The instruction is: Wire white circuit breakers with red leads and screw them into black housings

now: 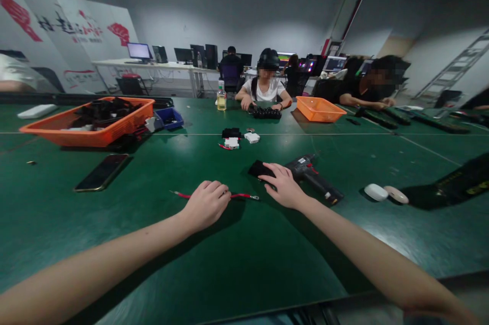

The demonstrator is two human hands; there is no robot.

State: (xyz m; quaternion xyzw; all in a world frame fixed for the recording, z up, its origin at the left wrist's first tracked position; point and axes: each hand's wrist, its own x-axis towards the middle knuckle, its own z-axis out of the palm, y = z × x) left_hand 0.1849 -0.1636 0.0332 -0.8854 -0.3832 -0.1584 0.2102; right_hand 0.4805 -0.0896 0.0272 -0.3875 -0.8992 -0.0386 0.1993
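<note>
My left hand [208, 205] is closed around a short red cable [242, 195] just above the green table. A metal ring lug is at the cable's right end, and a thin bare tip sticks out on the left. My right hand [283, 185] grips a black block-shaped part [262, 168], its fingers over the top and much of the part hidden beneath them. Right beside that hand lies a black and grey cordless screwdriver [315, 180] with a red switch. Farther ahead are a black part [231, 133] and white connector pieces [232, 143], one with a red lead.
At left stand an orange basket [76, 136] of dark parts, a blue bin [170, 118] and a phone [102, 172]. A bottle [221, 98] and another orange basket [319, 110] are farther back. White earbud cases [376, 192] lie right. Co-workers sit opposite.
</note>
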